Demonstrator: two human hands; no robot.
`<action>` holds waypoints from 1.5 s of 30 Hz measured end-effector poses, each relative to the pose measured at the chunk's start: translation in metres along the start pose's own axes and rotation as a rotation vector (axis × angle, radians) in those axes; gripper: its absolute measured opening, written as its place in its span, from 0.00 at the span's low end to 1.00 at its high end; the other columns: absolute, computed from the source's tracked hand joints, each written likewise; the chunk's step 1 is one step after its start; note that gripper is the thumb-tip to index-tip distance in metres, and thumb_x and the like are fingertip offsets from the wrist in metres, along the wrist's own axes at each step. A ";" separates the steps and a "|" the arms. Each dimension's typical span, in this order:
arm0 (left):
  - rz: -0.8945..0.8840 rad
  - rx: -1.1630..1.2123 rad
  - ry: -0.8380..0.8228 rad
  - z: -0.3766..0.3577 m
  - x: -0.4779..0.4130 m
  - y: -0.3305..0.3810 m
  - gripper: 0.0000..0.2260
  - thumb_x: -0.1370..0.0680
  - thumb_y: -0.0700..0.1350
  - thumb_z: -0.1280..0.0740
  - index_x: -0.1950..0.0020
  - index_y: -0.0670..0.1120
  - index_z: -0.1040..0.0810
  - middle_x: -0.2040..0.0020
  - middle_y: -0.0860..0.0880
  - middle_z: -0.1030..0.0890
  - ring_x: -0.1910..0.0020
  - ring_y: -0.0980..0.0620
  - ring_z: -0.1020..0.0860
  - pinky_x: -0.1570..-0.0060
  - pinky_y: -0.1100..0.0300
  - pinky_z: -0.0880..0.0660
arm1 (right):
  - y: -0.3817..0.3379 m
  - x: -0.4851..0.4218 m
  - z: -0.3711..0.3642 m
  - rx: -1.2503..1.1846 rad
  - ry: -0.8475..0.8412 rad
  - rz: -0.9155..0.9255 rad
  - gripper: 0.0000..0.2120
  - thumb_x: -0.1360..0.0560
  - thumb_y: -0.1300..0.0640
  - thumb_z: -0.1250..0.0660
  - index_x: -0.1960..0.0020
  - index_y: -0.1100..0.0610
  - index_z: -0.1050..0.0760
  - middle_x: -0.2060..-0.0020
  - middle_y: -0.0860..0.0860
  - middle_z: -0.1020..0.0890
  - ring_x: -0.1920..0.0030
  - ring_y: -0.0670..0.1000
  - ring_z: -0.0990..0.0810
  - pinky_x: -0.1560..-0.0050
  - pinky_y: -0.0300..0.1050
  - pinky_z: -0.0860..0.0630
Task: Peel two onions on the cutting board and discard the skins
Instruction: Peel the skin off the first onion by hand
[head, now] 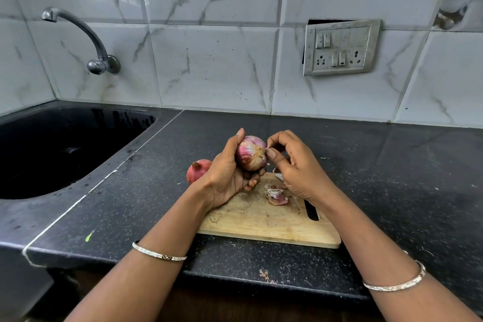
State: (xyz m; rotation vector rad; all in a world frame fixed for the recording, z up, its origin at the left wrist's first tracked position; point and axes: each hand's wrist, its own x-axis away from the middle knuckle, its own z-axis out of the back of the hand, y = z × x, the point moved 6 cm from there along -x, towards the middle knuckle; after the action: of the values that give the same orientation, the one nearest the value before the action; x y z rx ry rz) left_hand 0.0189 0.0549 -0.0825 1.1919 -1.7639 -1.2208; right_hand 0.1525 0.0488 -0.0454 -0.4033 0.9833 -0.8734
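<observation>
head view: the left hand (227, 175) grips an onion (251, 153) above the far edge of the board (261, 219), fingers curled under it and thumb up its far side. the right hand (292, 165) pinches at the onion's root end with thumb and forefinger, its other fingers curled. a second onion (197, 170) sits on the counter (392, 165) just left of the board, partly behind the left wrist. loose skins (275, 195) lie on the board under the hands. a sink (65, 149) lies to the left.
</observation>
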 end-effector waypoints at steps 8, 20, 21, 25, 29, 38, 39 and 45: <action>-0.038 0.057 0.015 0.004 -0.003 0.003 0.31 0.18 0.66 0.45 0.43 0.38 0.23 0.61 0.40 0.23 0.75 0.52 0.27 0.77 0.63 0.29 | -0.007 0.004 0.009 -0.090 0.080 0.016 0.07 0.26 0.62 0.28 0.51 0.55 0.22 0.54 0.46 0.19 0.50 0.46 0.19 0.50 0.47 0.20; -0.025 0.005 -0.012 0.003 -0.004 0.000 0.31 0.18 0.67 0.46 0.42 0.39 0.22 0.62 0.41 0.23 0.73 0.51 0.27 0.77 0.62 0.31 | -0.003 0.000 0.009 -0.093 0.108 -0.007 0.07 0.26 0.59 0.23 0.51 0.52 0.19 0.53 0.47 0.18 0.53 0.47 0.18 0.46 0.58 0.21; -0.021 0.000 -0.013 0.003 -0.003 0.000 0.31 0.18 0.67 0.46 0.42 0.39 0.22 0.62 0.41 0.23 0.73 0.51 0.27 0.76 0.62 0.31 | -0.002 0.000 0.009 -0.099 0.108 -0.015 0.06 0.26 0.59 0.23 0.52 0.52 0.19 0.54 0.46 0.19 0.53 0.47 0.18 0.45 0.59 0.21; -0.017 -0.026 -0.016 0.000 -0.002 0.001 0.30 0.18 0.66 0.46 0.46 0.40 0.22 0.63 0.41 0.23 0.73 0.51 0.27 0.76 0.62 0.30 | 0.001 0.001 0.008 -0.108 0.104 -0.048 0.05 0.26 0.60 0.24 0.54 0.52 0.19 0.55 0.45 0.19 0.54 0.49 0.19 0.45 0.60 0.22; -0.021 -0.043 -0.018 0.000 -0.001 0.000 0.28 0.18 0.66 0.46 0.47 0.41 0.23 0.63 0.41 0.24 0.73 0.51 0.27 0.77 0.61 0.30 | 0.001 0.000 0.008 -0.090 0.082 -0.043 0.05 0.23 0.62 0.27 0.54 0.53 0.20 0.56 0.48 0.20 0.54 0.51 0.20 0.49 0.50 0.22; -0.014 -0.034 -0.009 -0.001 0.000 0.000 0.28 0.18 0.66 0.45 0.46 0.41 0.22 0.62 0.40 0.23 0.72 0.51 0.26 0.76 0.62 0.29 | -0.001 0.000 0.000 -0.008 -0.009 -0.015 0.05 0.20 0.64 0.34 0.51 0.54 0.25 0.53 0.46 0.26 0.51 0.46 0.25 0.49 0.41 0.27; -0.013 -0.028 -0.007 -0.001 0.000 0.000 0.28 0.18 0.65 0.45 0.45 0.41 0.22 0.62 0.40 0.23 0.73 0.51 0.25 0.76 0.61 0.29 | -0.001 0.000 0.000 0.001 -0.016 -0.011 0.06 0.19 0.63 0.34 0.51 0.54 0.26 0.53 0.46 0.26 0.51 0.45 0.25 0.49 0.41 0.27; -0.019 -0.005 0.009 -0.003 0.001 0.000 0.27 0.17 0.64 0.44 0.43 0.41 0.22 0.60 0.40 0.21 0.70 0.51 0.25 0.73 0.60 0.26 | -0.001 0.001 -0.001 0.024 -0.031 -0.001 0.06 0.18 0.65 0.37 0.51 0.56 0.28 0.52 0.47 0.29 0.55 0.43 0.26 0.52 0.39 0.25</action>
State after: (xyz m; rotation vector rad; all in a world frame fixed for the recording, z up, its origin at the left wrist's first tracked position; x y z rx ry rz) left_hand 0.0208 0.0534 -0.0813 1.2117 -1.7465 -1.2279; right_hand 0.1510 0.0478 -0.0460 -0.3961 0.9434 -0.8761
